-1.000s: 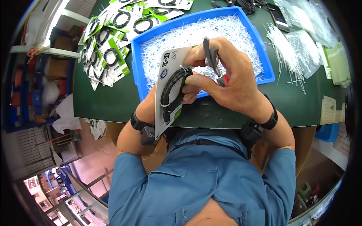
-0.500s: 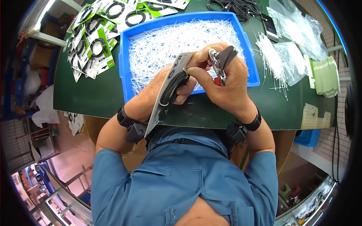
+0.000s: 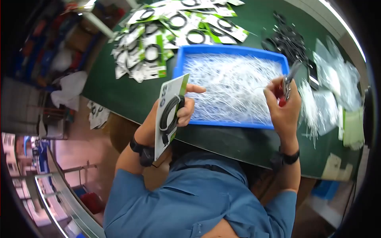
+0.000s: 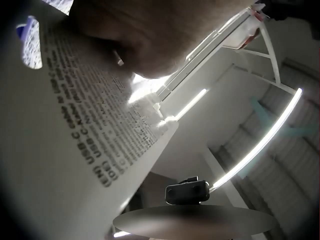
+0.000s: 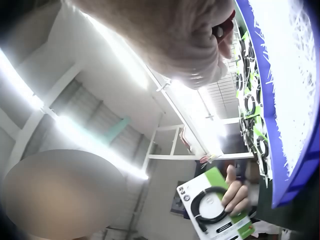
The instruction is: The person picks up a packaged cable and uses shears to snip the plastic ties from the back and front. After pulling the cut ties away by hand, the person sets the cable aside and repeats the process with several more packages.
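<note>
My left hand [image 3: 185, 113] grips a white and green packaging card [image 3: 163, 113] at its side, fingers curled over the front edge and index finger sticking out over the tray. A coiled black braided cable [image 3: 173, 107] is fastened to the card's face. Small print covers the card's back [image 4: 60, 140] in the left wrist view, with "USB C" legible. Away to the right, my right hand [image 3: 286, 113] holds red-handled pliers [image 3: 293, 73], their metal end pointing up and away from me. Beneath and between both hands is a blue tray [image 3: 234, 124] filled with cut white strips.
Many carded cables [image 3: 152, 53] lie heaped at the back left of the green table [image 3: 222, 141]. Loose black cables [image 3: 287, 39], a phone [image 3: 312, 75], clear plastic bags [image 3: 329, 75] and a bundle of white cable ties [image 3: 307, 103] lie along the right side.
My hands were together at the card; the right hand has moved off to the right with the pliers. The left still holds the card. The head view has shifted and turned.
</note>
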{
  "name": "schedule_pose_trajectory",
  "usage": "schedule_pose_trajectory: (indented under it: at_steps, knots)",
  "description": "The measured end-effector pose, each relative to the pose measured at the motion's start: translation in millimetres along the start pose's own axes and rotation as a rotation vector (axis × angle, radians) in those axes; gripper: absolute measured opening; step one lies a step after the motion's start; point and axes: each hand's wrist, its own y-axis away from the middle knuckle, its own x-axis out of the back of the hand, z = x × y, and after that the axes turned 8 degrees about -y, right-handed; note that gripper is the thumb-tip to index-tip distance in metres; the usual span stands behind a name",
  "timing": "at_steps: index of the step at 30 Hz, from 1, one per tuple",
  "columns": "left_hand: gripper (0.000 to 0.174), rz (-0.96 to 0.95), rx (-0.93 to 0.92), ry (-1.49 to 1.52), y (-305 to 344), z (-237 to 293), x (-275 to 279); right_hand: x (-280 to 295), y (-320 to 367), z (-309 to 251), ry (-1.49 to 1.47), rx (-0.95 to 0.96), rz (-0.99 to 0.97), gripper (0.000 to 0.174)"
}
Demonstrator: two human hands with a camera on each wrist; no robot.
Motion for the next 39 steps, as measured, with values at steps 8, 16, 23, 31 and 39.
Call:
schedule_pose_trajectory:
  at_steps: [8,16,23,31,39]
  knots:
    - [0.055,0.982,0.035,-0.969,177,-1,85,-6,4,23,0.115,-0.104,-0.197,0.022]
    - [0.046,1.332,0.089,-1.471,208,12,148,2,3,35,0.024,-0.218,-0.225,0.040]
    - [0.028,1.157,-0.368,-1.608,42,83,196,5,6,33,0.218,-0.156,-0.264,0.057]
    - [0.036,1.034,-0.510,-2.159,-134,140,252,11,2,35,0.234,-0.169,-0.261,0.054]
    - [0.039,0.855,-0.322,-2.368,-182,141,279,16,2,32,0.007,-0.291,-0.228,0.054]
